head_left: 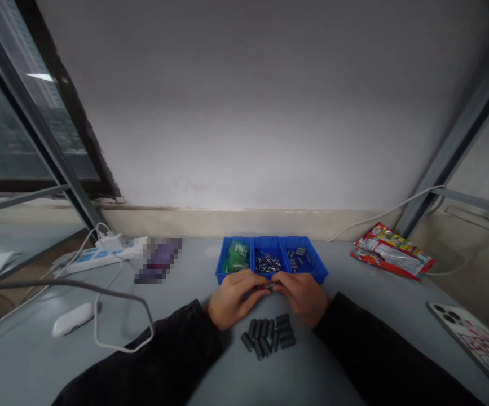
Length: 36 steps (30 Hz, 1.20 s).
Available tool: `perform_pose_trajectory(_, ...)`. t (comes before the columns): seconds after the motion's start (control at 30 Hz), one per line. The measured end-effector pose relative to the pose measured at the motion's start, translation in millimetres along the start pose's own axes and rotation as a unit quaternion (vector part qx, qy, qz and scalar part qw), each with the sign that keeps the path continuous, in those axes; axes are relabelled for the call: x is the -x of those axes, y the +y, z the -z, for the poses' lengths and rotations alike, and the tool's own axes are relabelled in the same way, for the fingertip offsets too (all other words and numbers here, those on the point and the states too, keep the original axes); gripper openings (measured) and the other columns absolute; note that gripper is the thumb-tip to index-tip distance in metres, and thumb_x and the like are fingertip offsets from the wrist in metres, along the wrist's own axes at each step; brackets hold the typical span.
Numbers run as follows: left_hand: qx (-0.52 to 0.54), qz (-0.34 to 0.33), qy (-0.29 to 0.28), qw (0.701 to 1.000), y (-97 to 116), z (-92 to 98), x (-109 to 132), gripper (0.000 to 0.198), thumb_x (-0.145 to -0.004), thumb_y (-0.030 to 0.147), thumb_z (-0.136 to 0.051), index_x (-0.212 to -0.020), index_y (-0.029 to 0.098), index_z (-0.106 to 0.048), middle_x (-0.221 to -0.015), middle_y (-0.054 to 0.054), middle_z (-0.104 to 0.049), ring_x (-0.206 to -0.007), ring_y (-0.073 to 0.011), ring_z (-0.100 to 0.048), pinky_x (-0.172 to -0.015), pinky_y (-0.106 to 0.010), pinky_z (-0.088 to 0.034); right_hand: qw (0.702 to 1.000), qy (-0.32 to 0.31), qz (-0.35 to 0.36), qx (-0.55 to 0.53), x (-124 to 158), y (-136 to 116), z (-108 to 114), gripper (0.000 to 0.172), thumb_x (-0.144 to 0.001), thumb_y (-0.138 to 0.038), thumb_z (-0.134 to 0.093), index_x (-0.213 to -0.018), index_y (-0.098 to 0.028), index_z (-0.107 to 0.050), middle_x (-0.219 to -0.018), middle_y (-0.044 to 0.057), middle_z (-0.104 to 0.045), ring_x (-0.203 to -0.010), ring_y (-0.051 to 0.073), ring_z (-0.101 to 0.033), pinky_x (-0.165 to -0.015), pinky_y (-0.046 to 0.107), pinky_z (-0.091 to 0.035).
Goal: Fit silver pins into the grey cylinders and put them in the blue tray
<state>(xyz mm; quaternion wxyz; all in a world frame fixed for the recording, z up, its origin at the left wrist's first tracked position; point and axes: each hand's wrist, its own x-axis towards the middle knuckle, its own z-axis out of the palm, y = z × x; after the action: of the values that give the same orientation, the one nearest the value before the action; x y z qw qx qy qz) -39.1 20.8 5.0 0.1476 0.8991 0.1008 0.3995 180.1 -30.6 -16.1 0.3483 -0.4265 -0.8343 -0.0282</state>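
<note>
My left hand [236, 296] and my right hand [301, 294] meet in front of the blue bins, fingertips pinched together on a small grey metallic part [269, 286]. Fingers cover most of it, so its exact kind is unclear. Just beyond stand three joined blue bins [320, 269]. A green plastic bag [236, 256] with pale small pieces lies in the left one. Many small shiny metal pins [268, 264] fill the middle one, and several grey cylindrical parts [300, 252] rest in the right one. Nearer my body, dark grey cylinders [263, 345] lie grouped on the table.
Left on the table [142, 361] are a power strip [96, 256] with a charger, a white earphone case [74, 320] and a looping cable [96, 327]. A pixelated purple item [159, 260] lies nearby. To the right are a red snack packet [392, 252] and a phone [472, 341].
</note>
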Motion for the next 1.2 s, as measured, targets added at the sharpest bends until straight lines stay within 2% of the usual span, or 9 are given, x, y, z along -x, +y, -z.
perform_pose_trajectory(0.17,0.007,-0.004,-0.008,1.000,-1.4,-0.8,0.9,0.017,-0.099,0.017,-0.057,-0.113,0.015,-0.066,-0.094,-0.009,-0.072,-0.085,-0.0175,-0.067,-0.076,-0.030,-0.055,1.000,-0.007,-0.002,0.000,-0.3,-0.6,1.3,0.045,-0.110,-0.043,-0.027,-0.088,-0.017,-0.056,-0.076,0.003,-0.067,-0.069,0.016,-0.065,-0.062,0.027,-0.036)
perform_pose_trajectory(0.33,-0.002,0.009,0.014,1.000,-2.2,-1.4,1.3,0.015,-0.098,0.017,-0.059,-0.111,0.015,-0.066,-0.094,-0.008,-0.071,-0.084,-0.0167,-0.066,-0.075,-0.029,-0.054,1.000,-0.003,-0.009,-0.029,-0.5,-4.7,3.7,0.023,-0.105,-0.038,-0.045,-0.113,-0.018,-0.053,-0.085,0.002,-0.069,-0.072,0.016,-0.065,-0.065,0.027,-0.039)
perform_pose_trajectory(0.47,-0.004,0.009,0.013,1.000,-2.2,-1.5,1.3,0.015,-0.098,0.017,-0.058,-0.112,0.015,-0.066,-0.093,-0.008,-0.071,-0.084,-0.0166,-0.066,-0.075,-0.029,-0.054,1.000,0.019,0.009,-0.009,-1.3,-4.6,2.9,0.017,-0.105,-0.032,-0.042,-0.105,-0.018,-0.052,-0.084,0.003,-0.067,-0.070,0.016,-0.064,-0.063,0.027,-0.039)
perform_pose_trajectory(0.63,-0.006,0.004,0.008,1.000,-2.6,-1.7,1.3,0.015,-0.098,0.017,-0.059,-0.111,0.015,-0.066,-0.093,-0.008,-0.071,-0.084,-0.0170,-0.066,-0.075,-0.030,-0.055,1.000,0.020,0.013,0.018,-1.0,-1.2,0.1,0.019,-0.106,-0.031,-0.040,-0.096,-0.019,-0.051,-0.082,0.003,-0.067,-0.069,0.017,-0.065,-0.062,0.028,-0.039)
perform_pose_trajectory(0.9,-0.008,0.001,0.006,1.000,-1.2,-0.2,0.2,0.017,-0.100,0.021,-0.056,-0.111,0.015,-0.067,-0.092,-0.009,-0.072,-0.083,-0.0171,-0.068,-0.075,-0.030,-0.057,1.000,-0.014,-0.023,0.007,1.0,-0.4,-0.6,0.018,-0.105,-0.032,-0.041,-0.098,-0.019,-0.052,-0.084,0.003,-0.069,-0.074,0.019,-0.069,-0.064,0.029,-0.041)
perform_pose_trajectory(1.2,-0.001,0.000,0.000,1.000,-1.7,-0.9,1.8,0.016,-0.098,0.020,-0.059,-0.111,0.014,-0.067,-0.093,-0.010,-0.072,-0.084,-0.0179,-0.067,-0.076,-0.031,-0.056,1.000,-0.025,-0.011,0.001,0.5,2.6,-1.0,0.033,-0.109,-0.041,-0.034,-0.093,-0.019,-0.053,-0.080,0.002,-0.068,-0.070,0.017,-0.066,-0.062,0.028,-0.037)
